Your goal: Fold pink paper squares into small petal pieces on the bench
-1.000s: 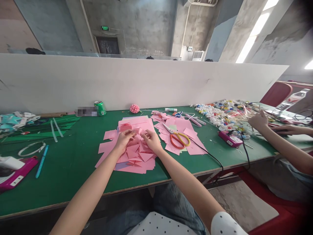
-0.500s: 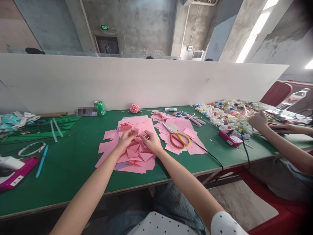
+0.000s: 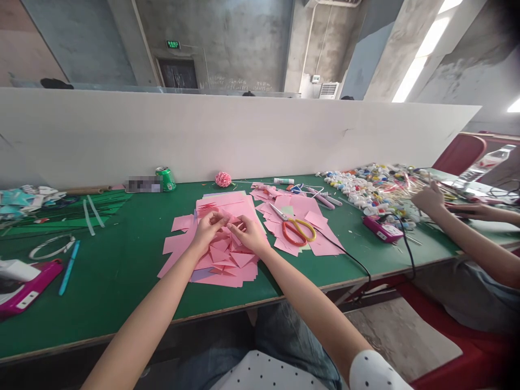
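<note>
Between my fingertips is a small pink piece of paper (image 3: 231,219), partly hidden by the fingers. My left hand (image 3: 209,230) pinches its left side, and my right hand (image 3: 247,233) is closed on its right side. Directly beneath both hands lies a heap of folded pink paper pieces (image 3: 221,253) on top of stacked pink sheets (image 3: 173,260). To the right, scissors (image 3: 298,230) with red and yellow handles rest on more pink paper (image 3: 329,241). A round pink paper flower (image 3: 223,179) stands behind the stack, near the white partition.
On the green table (image 3: 134,260) are a green can (image 3: 166,179), a blue pen (image 3: 69,268) and a glue stick (image 3: 283,181). A magenta box (image 3: 383,229) trails a black cable. Colourful small parts (image 3: 365,187) lie near another person's hand (image 3: 428,201) at right.
My fingers have shifted slightly on the pink paper, and the right fingers have moved a little left. The scissors and paper piles have stayed in place.
</note>
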The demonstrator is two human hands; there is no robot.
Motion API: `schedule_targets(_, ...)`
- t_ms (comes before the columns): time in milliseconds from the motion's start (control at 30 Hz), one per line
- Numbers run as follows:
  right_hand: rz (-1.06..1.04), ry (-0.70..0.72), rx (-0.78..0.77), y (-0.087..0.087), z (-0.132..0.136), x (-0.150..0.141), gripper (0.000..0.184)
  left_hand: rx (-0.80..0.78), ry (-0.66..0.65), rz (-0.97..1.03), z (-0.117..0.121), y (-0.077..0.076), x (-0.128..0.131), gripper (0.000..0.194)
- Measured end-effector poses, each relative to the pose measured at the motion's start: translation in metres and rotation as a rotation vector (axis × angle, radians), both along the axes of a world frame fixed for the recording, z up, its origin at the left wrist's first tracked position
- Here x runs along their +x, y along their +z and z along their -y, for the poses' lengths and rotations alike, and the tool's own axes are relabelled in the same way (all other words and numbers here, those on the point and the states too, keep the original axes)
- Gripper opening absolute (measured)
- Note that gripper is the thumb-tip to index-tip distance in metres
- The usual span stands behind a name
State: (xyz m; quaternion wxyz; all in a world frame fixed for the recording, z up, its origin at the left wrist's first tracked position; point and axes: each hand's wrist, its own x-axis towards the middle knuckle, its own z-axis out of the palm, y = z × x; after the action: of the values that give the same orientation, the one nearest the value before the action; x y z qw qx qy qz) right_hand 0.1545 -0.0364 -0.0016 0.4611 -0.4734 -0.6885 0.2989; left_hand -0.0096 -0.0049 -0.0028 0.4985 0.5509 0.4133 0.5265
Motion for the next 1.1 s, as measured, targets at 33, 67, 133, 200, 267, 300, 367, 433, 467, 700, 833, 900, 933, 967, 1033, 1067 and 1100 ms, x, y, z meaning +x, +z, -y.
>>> schedule_targets(33,-0.003,0.005,-0.007,0.0,0.0,0.0,0.038,-0.003,0.002,0.009,0.0,0.0,0.0,0.044)
schedule_targets(67,-0.005,0.007,-0.013,-0.001,0.0,0.0,0.039,-0.007,0.002,0.016,0.0,0.0,0.0,0.045)
schedule_targets(133,-0.004,0.006,-0.011,-0.002,-0.001,-0.001,0.04,-0.017,-0.006,0.023,0.0,0.001,0.0,0.047)
schedule_targets(200,0.007,-0.001,0.011,-0.003,-0.003,0.0,0.04,-0.031,-0.021,0.023,0.0,0.001,0.001,0.048)
schedule_targets(267,0.027,-0.029,0.039,-0.005,-0.005,0.0,0.038,-0.038,-0.031,0.019,0.001,0.001,0.001,0.048)
schedule_targets(300,0.034,-0.049,0.051,-0.007,-0.007,0.0,0.037,-0.038,-0.034,0.017,0.001,0.001,0.002,0.047)
schedule_targets(367,0.035,-0.082,0.063,-0.009,-0.009,0.001,0.035,-0.032,-0.041,0.008,0.003,0.001,0.002,0.045)
schedule_targets(433,0.023,-0.089,0.063,-0.011,-0.011,0.001,0.034,-0.028,-0.052,-0.006,0.004,0.002,0.002,0.042)
schedule_targets(467,0.016,-0.086,0.062,-0.011,-0.011,0.001,0.034,-0.028,-0.056,-0.014,0.004,0.002,0.002,0.041)
schedule_targets(700,-0.011,-0.054,0.08,-0.012,-0.011,0.001,0.029,-0.016,-0.064,-0.047,0.002,0.0,-0.001,0.038)
schedule_targets(833,-0.021,-0.055,0.081,-0.012,-0.012,0.001,0.029,0.002,-0.033,-0.051,-0.001,-0.004,-0.001,0.037)
schedule_targets(900,-0.018,-0.061,0.079,-0.011,-0.011,0.001,0.031,0.017,-0.031,-0.05,-0.001,-0.004,-0.001,0.036)
schedule_targets(933,-0.015,-0.063,0.077,-0.01,-0.01,0.001,0.032,0.025,-0.035,-0.048,0.0,-0.004,-0.001,0.036)
schedule_targets(967,-0.011,-0.064,0.077,-0.009,-0.009,0.001,0.032,0.031,-0.04,-0.045,0.0,-0.003,0.0,0.036)
schedule_targets(1033,-0.002,-0.056,0.078,-0.007,-0.007,0.0,0.032,0.034,-0.051,-0.037,0.001,-0.002,0.0,0.038)
schedule_targets(1067,0.0,-0.047,0.08,-0.006,-0.006,0.0,0.031,0.032,-0.054,-0.032,0.0,-0.002,0.0,0.038)
schedule_targets(1100,0.001,-0.04,0.083,-0.005,-0.005,0.0,0.031,0.029,-0.055,-0.027,0.0,-0.002,0.0,0.039)
